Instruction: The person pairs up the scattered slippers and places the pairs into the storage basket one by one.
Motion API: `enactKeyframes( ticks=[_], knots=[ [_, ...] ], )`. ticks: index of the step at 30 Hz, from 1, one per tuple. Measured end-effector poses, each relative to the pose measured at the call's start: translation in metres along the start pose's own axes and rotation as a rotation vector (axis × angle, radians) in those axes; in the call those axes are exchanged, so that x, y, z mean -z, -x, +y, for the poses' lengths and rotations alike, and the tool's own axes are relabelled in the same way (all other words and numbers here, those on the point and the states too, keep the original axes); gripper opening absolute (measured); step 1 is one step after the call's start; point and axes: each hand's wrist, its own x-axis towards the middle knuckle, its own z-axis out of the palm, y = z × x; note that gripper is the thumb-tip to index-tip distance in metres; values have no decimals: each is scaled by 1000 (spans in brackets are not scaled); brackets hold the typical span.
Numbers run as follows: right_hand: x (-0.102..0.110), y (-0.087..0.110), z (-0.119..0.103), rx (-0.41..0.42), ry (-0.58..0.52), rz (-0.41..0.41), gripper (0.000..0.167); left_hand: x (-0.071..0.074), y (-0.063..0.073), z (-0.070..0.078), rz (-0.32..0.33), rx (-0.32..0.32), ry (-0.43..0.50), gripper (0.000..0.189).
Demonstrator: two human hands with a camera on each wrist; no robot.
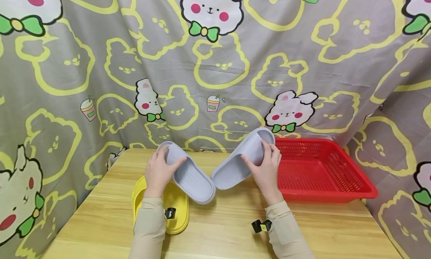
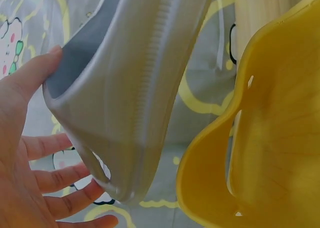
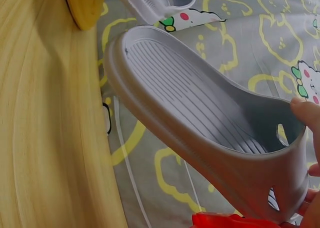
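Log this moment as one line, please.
left hand: holds gray slipper; right hand: holds other gray slipper; yellow footwear: on table, left; red basket: on table, right

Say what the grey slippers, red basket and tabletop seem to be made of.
Grey slippers: probably moulded foam or soft plastic, mostly matte; the ridged footbeds and straps share one colour.
Red basket: likely rigid plastic, slightly glossy, judging by its evenly coloured, perforated walls.
Tabletop: wood or wood-look laminate, smooth with a faint sheen; grain shows, but it could be printed.
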Motion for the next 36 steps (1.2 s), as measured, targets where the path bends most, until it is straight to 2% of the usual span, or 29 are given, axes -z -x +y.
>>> enactKeyframes(
  ticks=[19,36],
  knots=[
    [5,-3,5,-25,-1,62,80,-1,2,1,72,56,34,91],
    [8,-4,3,-64,-5,53,83,-4,2,3,88,113,12,97]
  ],
)
